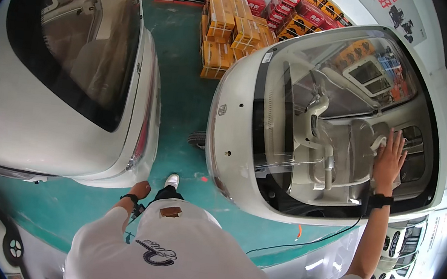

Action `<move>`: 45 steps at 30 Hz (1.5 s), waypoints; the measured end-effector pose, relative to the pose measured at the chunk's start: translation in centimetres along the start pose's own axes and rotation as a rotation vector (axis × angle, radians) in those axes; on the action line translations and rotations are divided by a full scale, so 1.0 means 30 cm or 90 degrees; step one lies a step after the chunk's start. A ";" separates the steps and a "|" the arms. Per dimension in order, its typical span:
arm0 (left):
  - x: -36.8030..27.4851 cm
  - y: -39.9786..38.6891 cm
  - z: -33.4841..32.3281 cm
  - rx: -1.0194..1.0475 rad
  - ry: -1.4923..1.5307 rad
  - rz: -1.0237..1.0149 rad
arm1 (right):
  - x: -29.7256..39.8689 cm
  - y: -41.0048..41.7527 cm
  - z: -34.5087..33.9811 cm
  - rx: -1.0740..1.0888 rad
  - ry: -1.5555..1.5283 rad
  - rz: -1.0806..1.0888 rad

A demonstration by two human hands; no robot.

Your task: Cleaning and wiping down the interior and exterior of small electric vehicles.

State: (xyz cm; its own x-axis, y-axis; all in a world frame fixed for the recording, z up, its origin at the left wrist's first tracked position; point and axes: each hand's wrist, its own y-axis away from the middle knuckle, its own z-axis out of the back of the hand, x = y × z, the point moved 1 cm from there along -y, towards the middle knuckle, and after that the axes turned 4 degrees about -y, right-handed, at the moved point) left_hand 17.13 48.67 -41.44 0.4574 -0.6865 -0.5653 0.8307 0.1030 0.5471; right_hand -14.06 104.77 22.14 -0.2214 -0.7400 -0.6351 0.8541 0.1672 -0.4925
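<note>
My right hand (pixel 387 166) lies flat with its fingers spread near the upper part of a small cream vehicle's windshield (pixel 345 124). A white cloth (pixel 379 143) shows beside the thumb, mostly covered by the palm, which presses it to the glass. Through the windshield I see a plastic-covered seat (pixel 360 151) and a handlebar column (pixel 313 112). My left hand (pixel 141 190) hangs low at my side with curled fingers, and nothing shows in it. It is close to the rear corner of a second cream vehicle (pixel 61 146).
Yellow cartons (pixel 221 15) are stacked beyond the gap between the vehicles, with red boxes (pixel 282 5) behind. A black cable (pixel 306 244) runs from my right wrist. A tire (pixel 197 139) protrudes by the right vehicle. The floor (pixel 177 105) is green.
</note>
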 end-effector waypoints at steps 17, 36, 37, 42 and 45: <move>0.096 0.083 -0.159 -0.051 0.101 0.139 | -0.003 -0.578 -0.050 0.001 0.068 -0.124; 0.360 -0.027 -0.233 0.006 -0.312 -0.117 | 0.059 -0.762 -0.063 -0.093 0.060 -0.204; 0.311 -0.041 -0.204 0.034 -0.278 -0.093 | 0.039 -0.748 -0.068 -0.107 0.053 -0.202; 0.233 0.003 -0.086 0.007 0.075 0.162 | 0.089 -0.737 -0.128 -0.086 0.007 -0.196; 0.294 -0.005 -0.122 -0.104 0.081 0.117 | 0.143 -0.693 -0.084 -0.070 -0.017 -0.160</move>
State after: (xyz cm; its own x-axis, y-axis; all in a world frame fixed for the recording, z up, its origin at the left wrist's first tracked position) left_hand 22.19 45.23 -48.76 0.6325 -0.5509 -0.5445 0.7657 0.3386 0.5468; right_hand -33.95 99.77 28.16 -0.4063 -0.7838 -0.4696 0.7171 0.0450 -0.6955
